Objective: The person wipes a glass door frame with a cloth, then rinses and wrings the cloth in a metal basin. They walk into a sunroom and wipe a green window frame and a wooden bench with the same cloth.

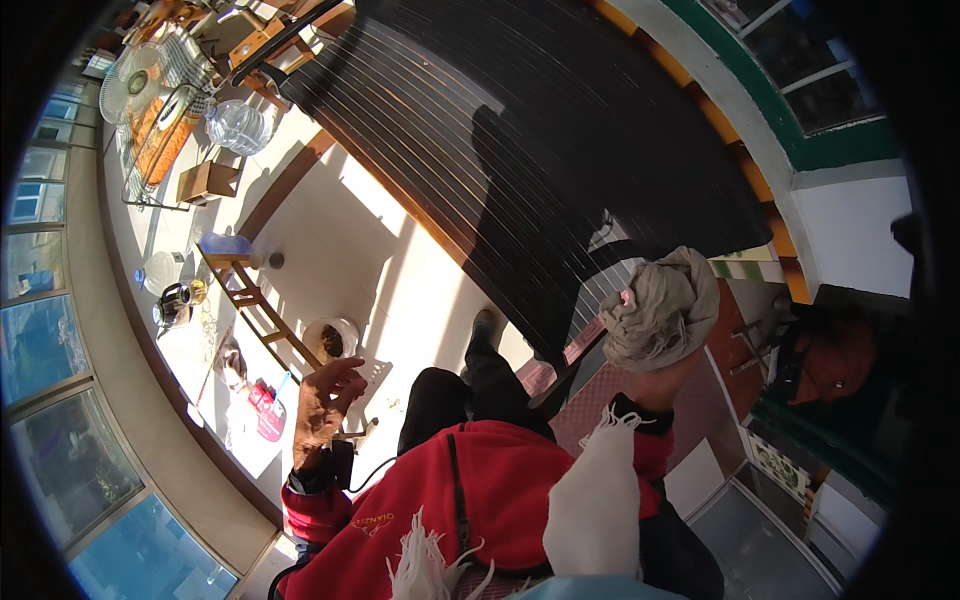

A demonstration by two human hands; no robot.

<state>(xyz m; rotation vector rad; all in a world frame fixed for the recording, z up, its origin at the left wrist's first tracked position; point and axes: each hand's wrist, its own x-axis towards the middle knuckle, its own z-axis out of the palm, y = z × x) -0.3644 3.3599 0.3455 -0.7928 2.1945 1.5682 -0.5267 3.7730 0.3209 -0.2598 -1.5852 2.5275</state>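
My right hand (670, 384) grips a bunched grey-brown cloth (660, 309), which hides most of the fingers. The cloth is beside the curved black armrest of a long dark slatted wooden bench (442, 142); whether they touch I cannot tell. Sunlight falls on the bench's near slats, and a dark shadow lies across them. On the other side, my left hand (328, 401) is raised with its fingers loosely bent and apart, holding nothing. Close beyond it in the picture is a pale bucket (330, 339) with dark matter inside.
At left stand a wooden stool frame (255, 300), bottles (172, 306) and a pink-red packet (265, 411). Farther off are a large clear water bottle (240, 126), a wooden stool (208, 182) and a fan (135, 81). A dark red bag (832, 360) sits at right.
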